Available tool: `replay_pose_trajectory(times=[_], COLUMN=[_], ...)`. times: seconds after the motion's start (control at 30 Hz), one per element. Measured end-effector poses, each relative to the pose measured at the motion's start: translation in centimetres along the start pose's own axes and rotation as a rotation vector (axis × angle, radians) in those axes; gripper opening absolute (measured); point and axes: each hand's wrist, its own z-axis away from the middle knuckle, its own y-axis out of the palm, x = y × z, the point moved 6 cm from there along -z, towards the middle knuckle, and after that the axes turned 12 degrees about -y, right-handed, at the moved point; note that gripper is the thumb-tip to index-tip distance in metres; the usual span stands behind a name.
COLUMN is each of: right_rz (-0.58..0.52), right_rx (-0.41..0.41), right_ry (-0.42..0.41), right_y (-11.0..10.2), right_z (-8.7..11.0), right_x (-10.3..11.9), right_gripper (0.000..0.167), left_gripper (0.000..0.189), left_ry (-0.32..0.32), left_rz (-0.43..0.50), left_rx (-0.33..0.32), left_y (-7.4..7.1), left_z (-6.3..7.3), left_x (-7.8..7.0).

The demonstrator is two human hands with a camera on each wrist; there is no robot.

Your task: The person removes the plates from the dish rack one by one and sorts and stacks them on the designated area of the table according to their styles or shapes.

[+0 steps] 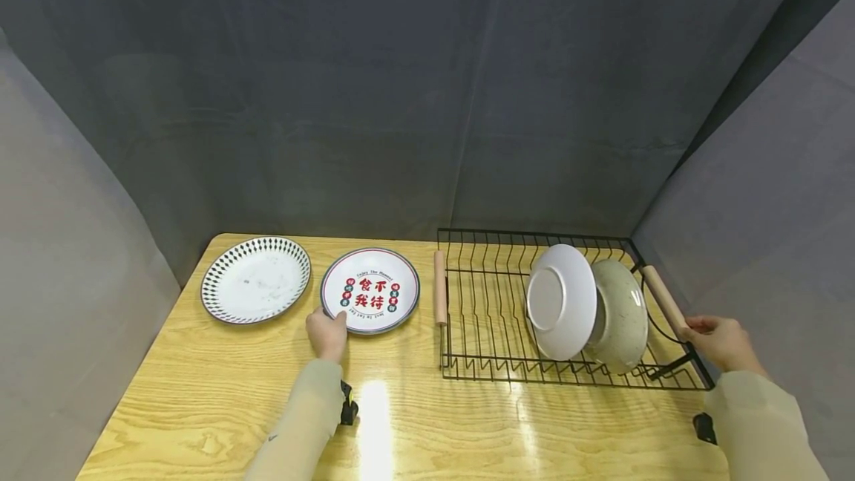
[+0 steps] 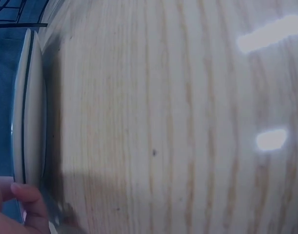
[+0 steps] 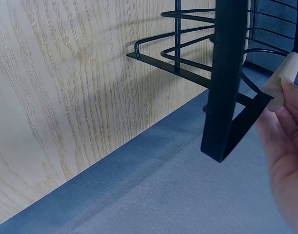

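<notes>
My left hand (image 1: 327, 334) pinches the near-left rim of a white plate (image 1: 369, 271) with red characters, the thumb on top. In the left wrist view the plate's edge (image 2: 35, 112) shows two layered rims; I cannot tell if a second plate lies beneath. At the right, my right hand (image 1: 724, 344) holds the near end of a wooden handle (image 1: 663, 295) on a black wire dish rack (image 1: 442, 362). Thumb and fingers close around that handle in the right wrist view. A white bowl (image 1: 561, 303) and a speckled greenish bowl (image 1: 621, 318) stand on edge in the rack.
A white plate with a dark diamond-patterned rim (image 1: 257, 280) lies at the table's far left. The rack's second wooden handle (image 1: 439, 288) faces the plates. Dark cloth (image 1: 347, 110) hangs behind the wooden table (image 1: 220, 392), with grey cloth at both sides.
</notes>
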Motion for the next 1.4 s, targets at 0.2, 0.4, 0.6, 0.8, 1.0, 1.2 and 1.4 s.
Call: replay_pose_trajectory(times=[0.2, 0.4, 0.6, 0.8, 1.0, 1.2, 1.4], right_rz=[0.01, 0.003, -0.022, -0.032, -0.029, -0.034, -0.007], right_rx=[-0.025, -0.014, -0.009, 0.012, 0.021, 0.008, -0.017], right_ry=[0.003, 0.015, 0.013, 0.006, 0.011, 0.017, 0.012], right_y=[-0.1, -1.4, -2.0, -2.4, -2.4, -2.1, -1.4], right_z=[-0.2, 1.3, 2.3, 3.1, 3.1, 2.5, 1.3], right_x=[-0.5, 3.0, 5.4, 6.8, 6.9, 5.6, 3.1], right_gripper=[0.059, 0.06, 0.059, 0.058, 0.058, 0.059, 0.06], left_gripper=[0.053, 0.059, 0.063, 0.074, 0.081, 0.082, 0.085], left_ry=[-0.001, 0.212, 0.546, 0.681, 0.701, 0.759, 0.763], left_rz=[-0.087, -0.218, -0.307, -0.469, -0.548, -0.594, -0.659], left_rx=[-0.008, -0.107, -0.053, 0.099, 0.22, 0.3, 0.341], left_y=[-0.2, -0.5, 0.3, 2.5, 4.8, 7.4, 10.1], left_z=[0.3, 1.4, 3.5, 7.0, 11.5, 15.3, 18.3], left_x=[-0.1, -2.8, -7.9, -13.2, -18.0, -20.7, -21.4])
